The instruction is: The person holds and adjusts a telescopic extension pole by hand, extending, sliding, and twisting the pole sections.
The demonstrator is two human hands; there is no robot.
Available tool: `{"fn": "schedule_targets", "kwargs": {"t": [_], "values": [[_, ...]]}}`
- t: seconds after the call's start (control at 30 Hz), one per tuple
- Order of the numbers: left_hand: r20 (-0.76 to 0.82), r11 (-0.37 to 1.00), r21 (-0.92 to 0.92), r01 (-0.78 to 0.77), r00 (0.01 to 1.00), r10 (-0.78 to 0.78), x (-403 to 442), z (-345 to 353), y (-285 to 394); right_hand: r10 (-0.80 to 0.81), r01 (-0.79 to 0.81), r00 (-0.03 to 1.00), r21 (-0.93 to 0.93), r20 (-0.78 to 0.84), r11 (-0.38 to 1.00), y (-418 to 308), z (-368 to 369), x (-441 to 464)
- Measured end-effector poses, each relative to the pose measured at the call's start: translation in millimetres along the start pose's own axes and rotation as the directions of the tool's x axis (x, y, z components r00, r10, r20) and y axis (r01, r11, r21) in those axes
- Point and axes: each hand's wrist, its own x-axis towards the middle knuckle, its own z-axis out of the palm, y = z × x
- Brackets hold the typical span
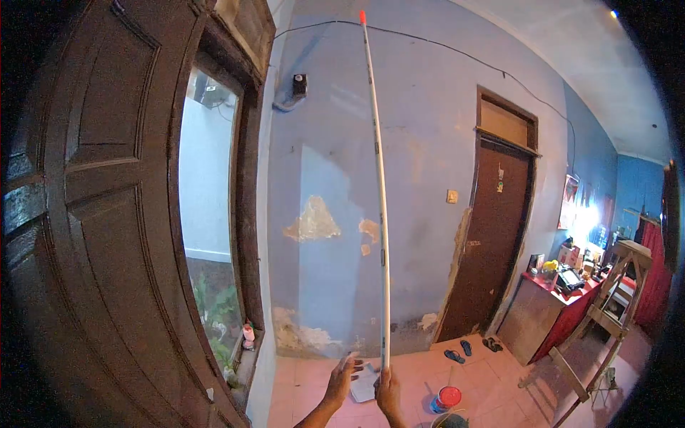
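Note:
A long white pole (382, 214) with an orange tip stands almost upright in front of the blue wall. My right hand (387, 394) is wrapped round its lower end. Just left of the pole, my left hand (345, 378) is raised with its fingers apart and holds nothing. Behind and between the hands, a white flat object (364, 385) lies on the pink tiled floor. The pole's bottom end is hidden by my right hand.
An open brown door (107, 178) fills the left side. Right of my hands are a paint can with a red lid (447, 398), sandals (454, 356), a wooden stepladder (614, 307) and a cluttered red-topped counter (549, 292). A brown door (496, 235) stands in the wall.

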Motion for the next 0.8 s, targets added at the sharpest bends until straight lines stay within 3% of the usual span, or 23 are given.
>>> {"fn": "schedule_targets", "kwargs": {"t": [0.07, 0.1, 0.13, 0.17, 0.2, 0.27, 0.3, 0.37, 0.5, 0.6, 0.7, 0.77, 0.8], "values": [[0.005, 1.000, 0.017, 0.012, 1.000, -0.012, 5.1, 7.7, 1.5, -0.052, 0.051, 0.998, 0.077, 0.021, 0.996, -43.7, -2.8, -34.8], [0.045, 0.999, 0.051, 0.001, 0.999, -0.004, 7.9, 11.2, 5.7, -0.047, 0.045, 0.999, 0.078, 0.019, 0.996, -13.8, -0.3, -39.0], [0.085, 0.996, 0.085, -0.011, 0.996, 0.003, 10.1, 14.5, 6.0, -0.144, 0.143, 0.986, -0.015, -0.081, 0.990, 35.9, 5.3, -47.3], [0.042, 0.999, 0.052, -0.004, 0.999, 0.002, 15.1, 21.2, 0.4, -0.248, 0.231, 0.954, -0.118, -0.169, 0.966, 66.2, 8.2, -52.8], [0.041, 0.999, 0.054, -0.002, 0.999, 0.000, 24.0, 24.1, -9.4, -0.246, 0.228, 0.954, -0.117, -0.170, 0.967, 66.8, 4.4, -65.6], [0.051, 0.999, 0.025, -0.043, 0.998, 0.042, 40.0, 26.6, -28.4, 0.046, -0.046, 0.999, 0.126, 0.003, 0.991, 52.8, -5.3, -100.5], [0.097, 0.994, 0.072, -0.081, 0.993, 0.074, 36.7, 35.2, -11.6, 0.049, -0.049, 0.999, 0.127, 0.003, 0.991, 68.4, -4.0, -105.6], [0.111, 0.998, 0.013, -0.068, 0.992, 0.066, 27.1, 55.1, 22.1, 0.232, -0.229, 0.973, 0.196, 0.007, 0.954, 114.4, -0.3, -120.4], [0.075, 0.986, -0.156, -0.055, 0.995, 0.067, 34.8, 72.3, 38.4, 0.138, -0.131, 0.990, 0.229, -0.014, 0.965, 153.4, 4.6, -135.2], [0.084, 0.980, -0.174, -0.094, 0.990, 0.110, 35.4, 83.7, 42.0, 0.088, -0.066, 0.991, 0.212, -0.096, 0.975, 180.5, 0.5, -139.8], [0.113, 0.974, -0.181, -0.139, 0.981, 0.161, 22.9, 88.1, 50.3, 0.203, -0.196, 0.979, 0.169, -0.025, 0.966, 221.3, 5.4, -143.5], [0.097, 0.979, -0.151, -0.139, 0.983, 0.155, 9.6, 94.5, 62.3, 0.370, -0.282, 0.915, 0.401, -0.159, 0.871, 246.9, 21.3, -152.5], [0.078, 0.983, -0.121, -0.137, 0.986, 0.147, 6.2, 96.6, 66.2, 0.369, -0.282, 0.916, 0.401, -0.158, 0.871, 248.9, 12.0, -152.2]]}}
